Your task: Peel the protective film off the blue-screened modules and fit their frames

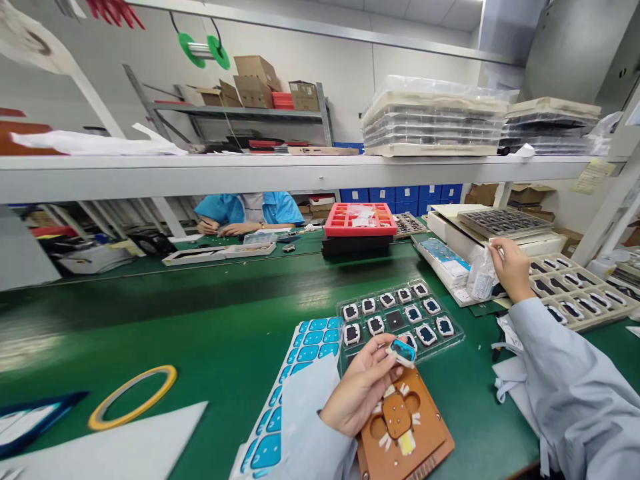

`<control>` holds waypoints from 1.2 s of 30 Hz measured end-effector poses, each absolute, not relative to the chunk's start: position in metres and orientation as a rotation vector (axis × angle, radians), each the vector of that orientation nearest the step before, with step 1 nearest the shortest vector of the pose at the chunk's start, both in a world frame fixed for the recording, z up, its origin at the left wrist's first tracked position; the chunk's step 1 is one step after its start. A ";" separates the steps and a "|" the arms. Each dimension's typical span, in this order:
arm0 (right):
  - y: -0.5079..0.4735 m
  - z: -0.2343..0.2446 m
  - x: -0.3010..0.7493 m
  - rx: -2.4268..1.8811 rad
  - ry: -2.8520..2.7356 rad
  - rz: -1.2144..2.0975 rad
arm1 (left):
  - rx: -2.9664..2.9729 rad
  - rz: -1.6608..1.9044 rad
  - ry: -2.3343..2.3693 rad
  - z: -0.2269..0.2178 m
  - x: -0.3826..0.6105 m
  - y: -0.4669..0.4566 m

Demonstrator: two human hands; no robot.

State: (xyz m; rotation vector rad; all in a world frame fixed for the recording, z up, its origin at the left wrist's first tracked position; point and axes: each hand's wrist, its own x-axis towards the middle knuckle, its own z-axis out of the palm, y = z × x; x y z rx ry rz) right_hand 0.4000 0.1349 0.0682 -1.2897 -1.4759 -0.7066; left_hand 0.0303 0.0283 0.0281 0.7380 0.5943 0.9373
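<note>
In my left hand is a small white-rimmed watch case with a blue film face, pinched between thumb and fingers. Below it lies an orange-brown fixture block with a raised centre pad and white tape strips. Just behind, a clear tray carries rows of similar white-rimmed cases. My right hand is raised at the right, its fingertips closed on the top of a small clear plastic bag with a white label. A sheet of blue film stickers extends beneath my left forearm.
Yellow tape roll and a white board lie at left. A beige tray of dark parts stands at right. A red divided box sits farther back. Across the bench is a person in blue. A white shelf beam crosses overhead.
</note>
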 end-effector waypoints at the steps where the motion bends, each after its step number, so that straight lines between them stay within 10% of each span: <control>1: 0.135 0.068 0.399 -1.295 -1.469 -0.694 | 0.737 0.935 0.595 0.028 0.030 0.028; 14: 0.092 0.103 0.357 -1.265 -1.359 -0.212 | 0.719 0.981 0.558 0.025 0.030 0.028; 28: 0.032 0.040 0.232 -1.010 -1.196 1.434 | 0.801 0.849 0.491 0.028 0.033 0.018; 36: 0.021 0.043 0.231 -0.937 -1.082 1.651 | 0.865 0.692 0.391 0.026 0.033 0.018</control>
